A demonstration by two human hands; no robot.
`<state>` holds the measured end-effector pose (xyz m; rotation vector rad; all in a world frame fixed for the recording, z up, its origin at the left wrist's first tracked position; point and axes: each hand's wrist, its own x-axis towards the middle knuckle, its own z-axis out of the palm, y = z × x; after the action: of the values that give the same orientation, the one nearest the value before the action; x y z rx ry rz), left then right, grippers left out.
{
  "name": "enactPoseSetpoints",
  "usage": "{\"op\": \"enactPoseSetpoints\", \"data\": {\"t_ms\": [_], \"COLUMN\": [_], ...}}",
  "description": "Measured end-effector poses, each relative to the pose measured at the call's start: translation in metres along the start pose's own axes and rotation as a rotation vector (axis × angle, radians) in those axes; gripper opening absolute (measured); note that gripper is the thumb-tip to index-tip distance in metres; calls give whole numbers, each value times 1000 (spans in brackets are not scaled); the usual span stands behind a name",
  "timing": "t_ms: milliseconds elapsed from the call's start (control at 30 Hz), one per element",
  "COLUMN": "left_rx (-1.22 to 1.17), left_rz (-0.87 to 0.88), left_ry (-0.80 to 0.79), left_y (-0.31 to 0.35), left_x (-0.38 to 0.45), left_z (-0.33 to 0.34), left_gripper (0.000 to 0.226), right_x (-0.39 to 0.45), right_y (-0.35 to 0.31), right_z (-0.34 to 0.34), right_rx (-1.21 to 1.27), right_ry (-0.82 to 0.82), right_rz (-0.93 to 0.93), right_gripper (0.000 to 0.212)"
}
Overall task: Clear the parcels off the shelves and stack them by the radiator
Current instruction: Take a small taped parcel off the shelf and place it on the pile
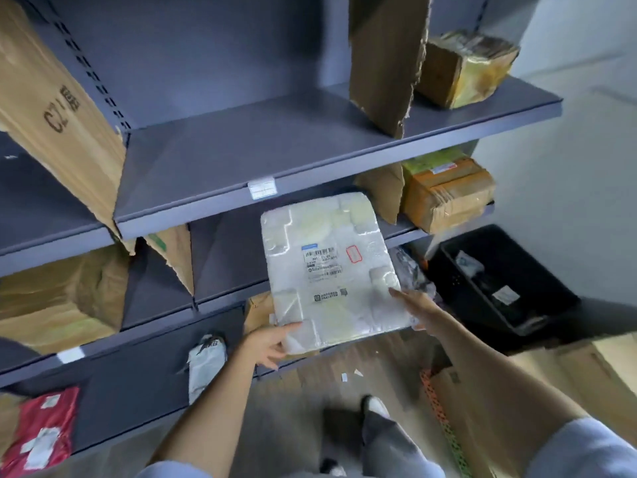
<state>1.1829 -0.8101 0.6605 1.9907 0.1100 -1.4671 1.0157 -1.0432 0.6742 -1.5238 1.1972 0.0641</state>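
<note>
I hold a flat white plastic-wrapped parcel (327,270) with a barcode label in front of the grey shelves (275,160). My left hand (269,346) grips its near left corner from below. My right hand (418,310) grips its near right edge. Other parcels remain on the shelves: a taped brown box (462,72) on the upper shelf at right, a brown box (448,198) on the shelf below, a white bag (206,363) and a red bag (41,429) on the low shelves. No radiator is in view.
Torn cardboard dividers (382,63) stand between shelf sections. A large cardboard box (51,108) leans at the upper left. A black crate (499,284) sits on the floor at right, with flattened cardboard (551,381) beside it. My feet (375,408) stand on the wooden floor.
</note>
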Motion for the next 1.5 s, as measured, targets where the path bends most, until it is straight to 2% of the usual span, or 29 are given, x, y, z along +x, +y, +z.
{"op": "enactPoseSetpoints", "data": {"t_ms": [133, 233, 333, 533, 667, 867, 967, 1033, 1133, 1233, 1367, 1500], "left_rx": [207, 267, 374, 639, 686, 564, 420, 340, 214, 32, -87, -96], "left_rz": [-91, -127, -137, -145, -154, -261, -294, -314, -333, -345, -384, -407], "left_ry": [-298, -384, -463, -488, -441, -380, -314, -257, -207, -208, -216, -237], "left_y": [-23, -29, -26, -20, -26, -43, -59, -70, -84, -86, -79, -66], "left_x": [5, 9, 7, 8, 18, 48, 79, 102, 130, 150, 155, 142], "left_z": [54, 109, 162, 259, 322, 420, 468, 500, 548, 600, 656, 675], "left_gripper": [53, 56, 52, 46, 45, 39, 27, 14, 9, 20, 54, 55], "right_x": [-50, -79, -101, -137, -137, -87, -38, -11, 17, 32, 21, 6], "right_y": [40, 74, 120, 208, 262, 342, 383, 411, 456, 490, 516, 520], "right_z": [-31, -67, -107, -165, -198, -258, -290, -306, -324, -338, -334, -338], "right_rx": [37, -9, 24, 124, 152, 168, 58, -38, -135, -196, -196, -197], "right_ry": [168, 271, 367, 395, 416, 413, 362, 339, 297, 279, 224, 157], "right_rz": [-1, 40, 160, 370, 430, 452, 383, 352, 358, 352, 388, 436], "right_gripper": [39, 45, 44, 43, 39, 47, 49, 58, 73, 73, 67, 65]}}
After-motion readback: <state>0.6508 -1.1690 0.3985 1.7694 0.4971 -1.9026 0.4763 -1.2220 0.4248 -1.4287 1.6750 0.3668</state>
